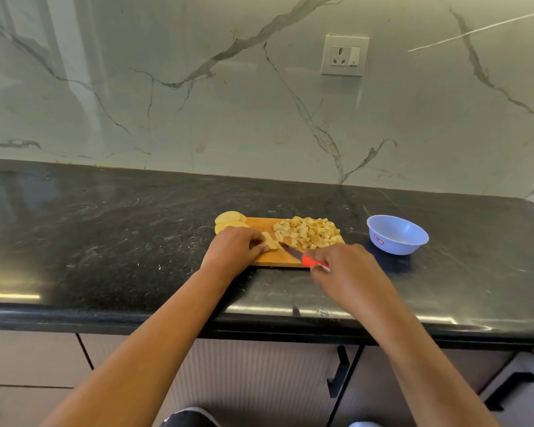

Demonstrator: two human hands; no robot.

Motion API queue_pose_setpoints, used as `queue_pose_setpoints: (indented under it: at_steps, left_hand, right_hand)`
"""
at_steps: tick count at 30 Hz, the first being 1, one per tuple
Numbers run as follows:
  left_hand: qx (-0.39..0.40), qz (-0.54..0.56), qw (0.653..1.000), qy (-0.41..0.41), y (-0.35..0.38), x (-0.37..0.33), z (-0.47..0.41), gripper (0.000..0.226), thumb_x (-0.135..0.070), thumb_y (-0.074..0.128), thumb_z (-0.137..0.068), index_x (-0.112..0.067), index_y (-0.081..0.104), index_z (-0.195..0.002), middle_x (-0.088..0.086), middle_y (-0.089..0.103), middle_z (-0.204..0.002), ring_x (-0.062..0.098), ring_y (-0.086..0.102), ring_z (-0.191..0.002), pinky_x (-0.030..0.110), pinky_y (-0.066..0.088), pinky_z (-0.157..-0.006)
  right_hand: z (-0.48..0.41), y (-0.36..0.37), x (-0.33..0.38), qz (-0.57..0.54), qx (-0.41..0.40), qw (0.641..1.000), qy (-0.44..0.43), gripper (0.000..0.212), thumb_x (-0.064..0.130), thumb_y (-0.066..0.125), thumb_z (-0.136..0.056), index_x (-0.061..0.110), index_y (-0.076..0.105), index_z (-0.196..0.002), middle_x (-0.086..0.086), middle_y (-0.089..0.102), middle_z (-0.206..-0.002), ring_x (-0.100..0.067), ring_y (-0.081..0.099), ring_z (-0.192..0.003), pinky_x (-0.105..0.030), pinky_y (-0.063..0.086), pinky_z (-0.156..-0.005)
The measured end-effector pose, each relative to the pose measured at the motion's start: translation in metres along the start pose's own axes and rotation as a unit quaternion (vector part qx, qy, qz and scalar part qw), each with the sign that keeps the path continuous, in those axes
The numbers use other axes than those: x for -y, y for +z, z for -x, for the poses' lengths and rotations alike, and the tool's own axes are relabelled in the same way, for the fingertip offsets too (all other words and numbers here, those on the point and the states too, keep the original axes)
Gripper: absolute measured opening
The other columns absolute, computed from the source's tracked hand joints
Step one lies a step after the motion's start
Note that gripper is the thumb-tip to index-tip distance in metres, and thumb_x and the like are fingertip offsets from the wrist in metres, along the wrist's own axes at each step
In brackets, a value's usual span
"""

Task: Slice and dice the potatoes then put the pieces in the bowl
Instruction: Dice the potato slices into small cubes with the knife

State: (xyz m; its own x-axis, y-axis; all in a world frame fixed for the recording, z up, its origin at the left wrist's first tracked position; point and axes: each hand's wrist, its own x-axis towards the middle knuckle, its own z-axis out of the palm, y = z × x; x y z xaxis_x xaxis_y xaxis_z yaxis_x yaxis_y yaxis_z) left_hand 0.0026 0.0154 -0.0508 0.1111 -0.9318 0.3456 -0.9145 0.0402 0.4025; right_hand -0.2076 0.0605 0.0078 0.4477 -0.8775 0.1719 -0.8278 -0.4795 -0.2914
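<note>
A wooden cutting board lies on the black counter. A heap of diced potato covers its far right part. Round potato slices lie at the board's far left corner. My left hand holds a small stack of potato strips down on the board with curled fingers. My right hand grips a red-handled knife, whose blade tip meets the strips. A light blue bowl stands on the counter to the right of the board; I see nothing inside it.
The black stone counter runs left and right, with its front edge near me. A marble wall with a power socket stands behind. Cabinet doors with black handles sit under the counter.
</note>
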Motion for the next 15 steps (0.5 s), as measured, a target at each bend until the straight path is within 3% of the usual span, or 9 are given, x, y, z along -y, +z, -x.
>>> queue_pose_setpoints:
  at_steps: [2, 5, 12, 15]
  left_hand:
    - [0.004, -0.008, 1.000, -0.016, -0.001, 0.001, 0.001, 0.038, -0.043, 0.061, -0.089, -0.023, 0.064, -0.121, -0.003, 0.068, -0.113, 0.015, 0.061, -0.100, 0.026, 0.048, -0.084]
    - [0.009, -0.015, 1.000, -0.018, -0.002, 0.001, 0.001, 0.037, -0.044, 0.060, -0.090, -0.023, 0.066, -0.119, -0.001, 0.070, -0.110, 0.016, 0.062, -0.099, 0.030, 0.049, -0.087]
    - [0.013, -0.006, 1.000, -0.017, -0.003, 0.003, -0.004, 0.032, -0.041, 0.059, -0.091, -0.023, 0.068, -0.117, -0.001, 0.071, -0.107, 0.015, 0.063, -0.096, 0.030, 0.050, -0.088]
    - [0.007, 0.000, 1.000, -0.016, 0.000, 0.005, -0.006, 0.032, -0.040, 0.060, -0.091, -0.023, 0.068, -0.117, -0.003, 0.071, -0.108, 0.014, 0.062, -0.098, 0.027, 0.048, -0.088]
  right_hand:
    - [-0.013, 0.001, 0.001, -0.014, -0.031, 0.999, 0.000, 0.039, 0.018, 0.048, -0.094, 0.030, 0.056, -0.130, 0.000, 0.067, -0.092, -0.009, 0.058, -0.067, -0.020, 0.041, -0.055]
    - [-0.039, 0.014, 0.005, -0.011, -0.041, 0.999, 0.004, 0.036, 0.018, 0.048, -0.094, 0.025, 0.059, -0.128, -0.003, 0.068, -0.110, -0.017, 0.061, -0.090, -0.025, 0.045, -0.069]
    - [-0.067, 0.034, 0.011, 0.001, -0.033, 0.999, -0.001, 0.029, 0.018, 0.051, -0.093, 0.020, 0.066, -0.118, -0.003, 0.068, -0.111, -0.017, 0.062, -0.090, -0.030, 0.053, -0.077]
    - [-0.073, 0.041, 0.014, 0.033, -0.030, 0.999, -0.005, 0.027, 0.020, 0.051, -0.093, 0.019, 0.066, -0.115, -0.003, 0.066, -0.101, -0.017, 0.060, -0.085, -0.029, 0.053, -0.073]
